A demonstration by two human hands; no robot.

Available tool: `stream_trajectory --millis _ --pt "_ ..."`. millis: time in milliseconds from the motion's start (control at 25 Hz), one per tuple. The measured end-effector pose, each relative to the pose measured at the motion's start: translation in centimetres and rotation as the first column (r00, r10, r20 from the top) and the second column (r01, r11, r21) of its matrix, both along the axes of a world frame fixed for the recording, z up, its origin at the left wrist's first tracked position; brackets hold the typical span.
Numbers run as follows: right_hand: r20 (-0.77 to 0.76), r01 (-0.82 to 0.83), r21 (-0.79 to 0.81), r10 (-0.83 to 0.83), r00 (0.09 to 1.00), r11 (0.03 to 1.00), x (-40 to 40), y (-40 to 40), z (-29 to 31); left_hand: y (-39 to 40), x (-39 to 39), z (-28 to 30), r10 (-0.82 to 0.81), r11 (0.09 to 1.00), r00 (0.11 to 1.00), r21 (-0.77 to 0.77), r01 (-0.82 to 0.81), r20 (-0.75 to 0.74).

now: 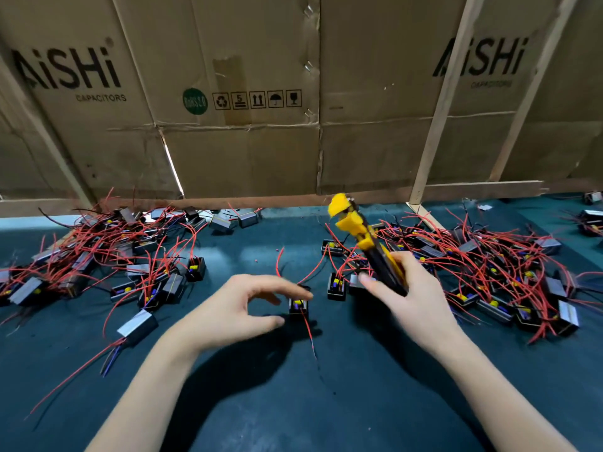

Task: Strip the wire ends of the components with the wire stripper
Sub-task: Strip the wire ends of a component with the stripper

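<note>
— What's the right hand (414, 288) doing?
— Gripping the yellow-and-black wire stripper (365, 238), head tilted up and away.
— And the left hand (235, 308)?
— Fingers loosely spread, holding nothing, fingertips just at a small black component (298, 306) (red wire trailing toward the wrists) lying between both hands.
— Other components?
— A pile left of the left hand (98, 252), another beyond the right (489, 265).

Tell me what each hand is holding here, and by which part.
The right hand grips the yellow-and-black wire stripper by its handles, head pointing up. The left hand holds nothing; its fingers reach round a small black component.
</note>
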State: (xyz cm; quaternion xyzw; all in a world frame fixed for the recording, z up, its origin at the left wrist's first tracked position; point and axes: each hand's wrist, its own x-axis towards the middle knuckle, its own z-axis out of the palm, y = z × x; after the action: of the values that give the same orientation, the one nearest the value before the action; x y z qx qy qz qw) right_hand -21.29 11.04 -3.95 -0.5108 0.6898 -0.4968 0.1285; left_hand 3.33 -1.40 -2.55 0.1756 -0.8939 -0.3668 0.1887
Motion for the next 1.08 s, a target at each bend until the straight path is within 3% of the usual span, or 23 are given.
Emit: stream_trajectory --millis 120,200,280,360,440,480,560,760,880,1080 --pt "0.321 -0.094 -0.049 0.104 0.941 0.994 -1.5 -0.4 0.1 0.8 -1.1 -0.6 -0.01 0.991 0.999 -0.131 0.015 0.039" --pt "0.493 -0.237 -0.064 0.237 0.837 0.969 -2.2 -0.5 -0.1 1.3 -1.9 -1.2 -0.007 0.979 1.0 -0.203 0.003 -0.019" --pt "0.513 -0.317 -0.029 0.286 0.809 0.948 -2.4 -0.4 -0.4 1.3 -2.4 -1.7 0.088 0.97 0.99 -0.218 -0.111 -0.113" --pt "0.342 -0.24 0.043 0.211 0.916 0.97 -2.3 -0.4 -0.6 1.5 -2.8 -2.1 0.229 0.955 0.957 -0.149 -0.256 -0.181" --pt "0.018 0.001 0.065 -0.002 1.0 0.998 -2.0 -0.4 -0.6 1.8 -3.1 -2.4 0.309 0.945 0.93 -0.044 -0.324 -0.201" --pt "-0.179 0.126 0.033 -0.119 0.977 0.991 -1.9 -0.5 -0.7 1.8 -3.3 -2.5 0.332 0.941 0.921 0.004 -0.338 -0.205" --pt "-0.463 0.287 -0.012 -0.26 0.847 0.958 -1.9 -0.6 -1.1 1.8 -3.4 -2.5 0.353 0.935 0.913 0.11 -0.337 -0.205" --pt "-0.609 0.386 -0.029 -0.323 0.724 0.922 -2.0 -0.8 -1.7 1.8 -3.4 -2.6 0.328 0.915 0.919 0.316 -0.251 -0.219" --pt "-0.686 0.359 -0.098 -0.324 0.652 0.928 -1.9 -1.0 -2.0 1.8 -3.5 -2.7 0.332 0.904 0.911 0.358 -0.233 -0.245" --pt "-0.722 0.302 -0.152 -0.314 0.617 0.941 -1.2 -1.0 -2.0 1.9 -3.8 -2.8 0.415 0.871 0.879 0.381 -0.31 -0.235"
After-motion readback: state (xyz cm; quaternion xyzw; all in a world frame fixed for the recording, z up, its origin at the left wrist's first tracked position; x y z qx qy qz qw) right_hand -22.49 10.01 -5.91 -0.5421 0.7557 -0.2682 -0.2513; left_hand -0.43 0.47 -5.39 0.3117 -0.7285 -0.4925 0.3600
